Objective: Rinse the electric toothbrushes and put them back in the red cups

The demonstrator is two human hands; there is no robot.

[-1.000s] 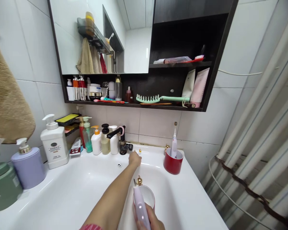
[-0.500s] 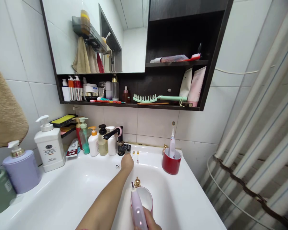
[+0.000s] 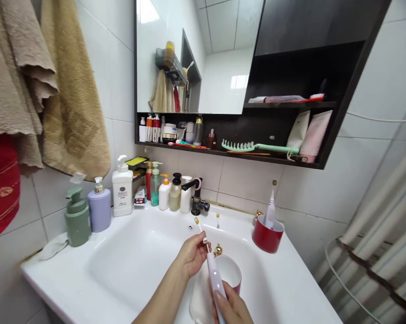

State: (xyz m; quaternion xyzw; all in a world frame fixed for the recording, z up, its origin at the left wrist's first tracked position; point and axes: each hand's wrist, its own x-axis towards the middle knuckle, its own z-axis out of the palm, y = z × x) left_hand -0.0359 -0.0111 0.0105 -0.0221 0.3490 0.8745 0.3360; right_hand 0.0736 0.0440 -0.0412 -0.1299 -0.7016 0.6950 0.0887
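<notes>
Brush head [image 3: 200,229] and handle [image 3: 215,273] over the sink [image 3: 128,263]

The left hand [image 3: 196,252] pinches the slim white brush head, yellow-bristled, by the thin shaft [image 3: 208,248] of the glossy pale-lilac handle. The right hand's [image 3: 230,305] fingers curl round the handle, near, left of a red cup [image 3: 231,266].

Brush head [image 3: 199,227] now off the sink ledge [image 3: 237,218], up by the handle [image 3: 216,275]
The left hand [image 3: 194,254] has drawn back from the tap [image 3: 196,200], pinching the brush head near the handle's shaft [image 3: 208,248] (two on the ledge are down to one).
</notes>
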